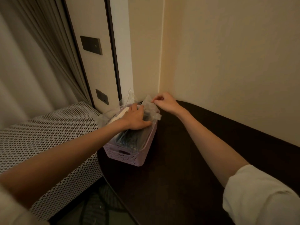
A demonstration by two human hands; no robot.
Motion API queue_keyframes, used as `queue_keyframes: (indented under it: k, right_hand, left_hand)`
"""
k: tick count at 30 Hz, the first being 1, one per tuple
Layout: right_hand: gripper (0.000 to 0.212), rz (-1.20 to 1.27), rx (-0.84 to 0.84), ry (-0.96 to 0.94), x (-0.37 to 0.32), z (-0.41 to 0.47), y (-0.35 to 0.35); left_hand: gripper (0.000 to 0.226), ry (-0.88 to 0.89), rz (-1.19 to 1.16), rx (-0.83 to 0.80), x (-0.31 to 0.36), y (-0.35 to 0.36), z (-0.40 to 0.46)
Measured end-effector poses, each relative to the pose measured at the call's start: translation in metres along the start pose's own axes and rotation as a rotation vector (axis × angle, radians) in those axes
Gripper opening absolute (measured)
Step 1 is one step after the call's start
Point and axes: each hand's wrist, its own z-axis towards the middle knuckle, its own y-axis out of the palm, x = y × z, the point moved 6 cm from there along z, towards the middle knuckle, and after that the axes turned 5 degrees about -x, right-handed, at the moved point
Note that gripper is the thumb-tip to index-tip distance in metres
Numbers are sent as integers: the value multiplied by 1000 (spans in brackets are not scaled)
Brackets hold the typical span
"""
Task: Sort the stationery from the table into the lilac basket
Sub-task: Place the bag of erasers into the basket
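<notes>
Lilac basket [129,157] at frame centre: perforated lattice plastic, rectangular, slot handle, near left edge of dark glossy rounded table [186,159]. Clear crinkled plastic bag [149,108] bulges from basket's far end; dark flat packets [129,137] inside, contents unclear. Left hand [136,118] rests on bag over basket, fingers spread fairly flat, pressing film down. Right hand [164,101] just right of basket, fingers curled tight, thumb and forefinger pinching bag's upper edge. Herringbone-weave surface [48,135] at left; pleated curtain [32,62] upper left.
</notes>
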Motion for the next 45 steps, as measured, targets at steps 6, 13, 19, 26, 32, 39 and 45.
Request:
queue_keyframes:
  k: [6, 13, 19, 26, 32, 39, 45]
  right_hand:
    - [26, -264, -130, -6, 3, -2, 17]
    - [24, -192, -140, 62, 3, -17, 6]
    - [10, 10, 256, 254, 22, -43, -3]
    - [6, 544, -225, 436, 28, -92, 55]
    - [25, 562, -253, 425, 21, -100, 68]
    - [28, 526, -244, 431, 19, -97, 76]
    - [24, 586, -239, 427, 12, -93, 70]
  left_hand:
    - [75, 23, -62, 44, -4, -4, -5]
    - [60, 123, -132, 301, 2, -29, -37]
    - [25, 160, -314, 688, 4, -29, -100]
    - [37, -256, -565, 1122, -32, -3, -172]
    - [62, -834, -1158, 636, -60, 52, -152]
    - [43, -654, -1374, 624, -58, 59, -127]
    - [45, -688, -1335, 568, -59, 51, -111]
